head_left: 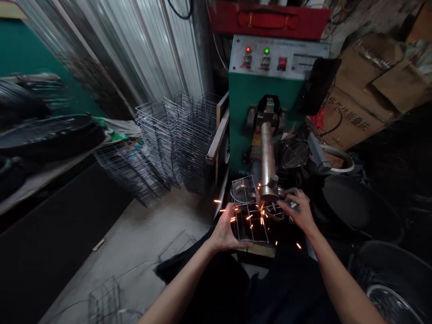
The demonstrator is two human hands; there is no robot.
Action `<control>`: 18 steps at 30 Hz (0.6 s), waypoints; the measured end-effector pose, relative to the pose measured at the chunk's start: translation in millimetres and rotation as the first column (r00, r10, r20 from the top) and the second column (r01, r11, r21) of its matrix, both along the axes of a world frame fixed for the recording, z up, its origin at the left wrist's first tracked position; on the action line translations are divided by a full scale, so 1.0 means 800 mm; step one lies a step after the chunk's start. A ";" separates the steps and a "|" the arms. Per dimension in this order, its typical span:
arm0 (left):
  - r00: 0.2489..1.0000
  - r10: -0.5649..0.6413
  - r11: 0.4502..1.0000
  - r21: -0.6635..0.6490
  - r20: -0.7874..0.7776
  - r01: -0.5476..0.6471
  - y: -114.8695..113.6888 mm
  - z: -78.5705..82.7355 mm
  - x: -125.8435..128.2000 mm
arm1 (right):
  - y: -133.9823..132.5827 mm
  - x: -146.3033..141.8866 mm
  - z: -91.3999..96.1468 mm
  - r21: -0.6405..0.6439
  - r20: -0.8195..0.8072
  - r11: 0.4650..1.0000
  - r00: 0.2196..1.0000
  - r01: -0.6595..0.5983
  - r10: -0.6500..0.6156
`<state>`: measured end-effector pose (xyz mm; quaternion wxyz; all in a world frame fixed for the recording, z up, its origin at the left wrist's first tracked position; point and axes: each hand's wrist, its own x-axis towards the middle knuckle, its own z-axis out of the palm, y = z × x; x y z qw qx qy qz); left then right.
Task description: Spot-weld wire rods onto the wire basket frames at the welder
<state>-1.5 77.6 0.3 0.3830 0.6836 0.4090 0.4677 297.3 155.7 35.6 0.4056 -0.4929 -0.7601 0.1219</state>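
My left hand (225, 229) is closed on the left edge of a small wire rack (251, 241), made of thin bent metal rods. The rack sits under the round metal arm (268, 155) of a spot welder (243, 103). Orange sparks fly from the arm's tip, across the rack and my left fingers. To the right of the tip, my right hand (300, 209) is closed in a pinch beside the rack. What its fingers hold is too small and dark to make out. A shallow metal bowl (241, 191) lies behind the rack.
Tall stacks of wire racks (175, 139) stand to the left. Loose wire pieces (106, 297) lie on the floor (135, 252). At the right are a small fan (295, 154), large black basins (361, 207) and cardboard boxes (357, 99). A red case (270, 20) tops the welder.
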 end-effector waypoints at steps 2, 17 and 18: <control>1.000 0.001 1.000 -0.007 0.015 -0.001 0.001 0.003 0.001 | -0.001 -0.002 0.003 -0.018 0.012 1.000 1.000 0.011 -0.011; 0.885 0.216 0.930 -0.362 0.412 -0.058 -0.173 0.001 0.015 | -0.154 0.101 -0.066 -0.217 -0.014 0.939 0.961 0.268 -0.277; 0.847 0.279 0.909 -0.409 0.453 -0.081 -0.188 0.001 0.020 | -0.166 0.103 -0.063 -0.210 0.005 0.934 0.956 0.289 -0.294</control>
